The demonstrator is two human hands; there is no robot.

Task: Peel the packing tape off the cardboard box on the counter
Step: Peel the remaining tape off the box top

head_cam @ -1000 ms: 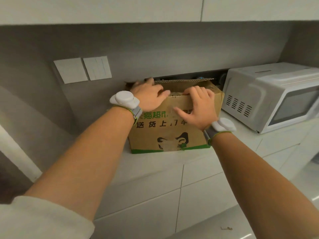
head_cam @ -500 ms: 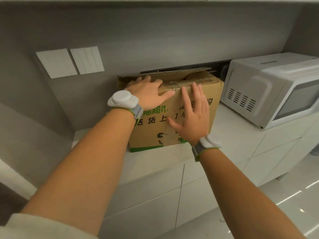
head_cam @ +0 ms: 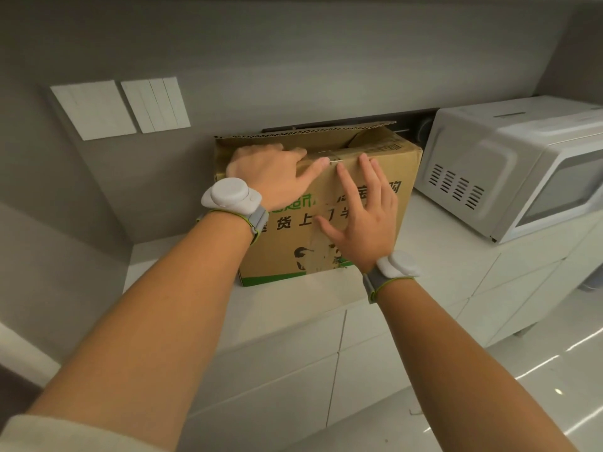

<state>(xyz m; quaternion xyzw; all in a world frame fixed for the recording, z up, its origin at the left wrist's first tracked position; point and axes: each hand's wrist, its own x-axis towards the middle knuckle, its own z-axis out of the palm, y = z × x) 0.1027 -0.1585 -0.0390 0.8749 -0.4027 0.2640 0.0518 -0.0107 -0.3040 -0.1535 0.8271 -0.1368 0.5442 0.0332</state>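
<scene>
Brown cardboard box (head_cam: 329, 223) standing on a white surface (head_cam: 293, 298), pushed back against a grey wall, printed with dark characters, a green band along its bottom edge and a dark animal graphic on its front face. Rear flap raised, showing a corrugated edge. Strip of packing tape (head_cam: 339, 155), hard to make out, running along the top front edge of the box. Left hand (head_cam: 270, 172) resting palm-down on the left part of the box top, fingers extended and only slightly bent, thumb tip at the top front edge just beside the tape, nothing pinched as far as can be seen. Right hand (head_cam: 362, 220) spread flat against the front face of the box, fingers straight and fanned upward, fingertips reaching the top edge near the tape, gripping nothing. White wrist device with a grey strap on each forearm. White microwave (head_cam: 515, 164) to the right of the box, apart from it. Two white wall plates (head_cam: 120, 107) above and to the left of the box. White cabinet doors (head_cam: 293, 370) below the box.
</scene>
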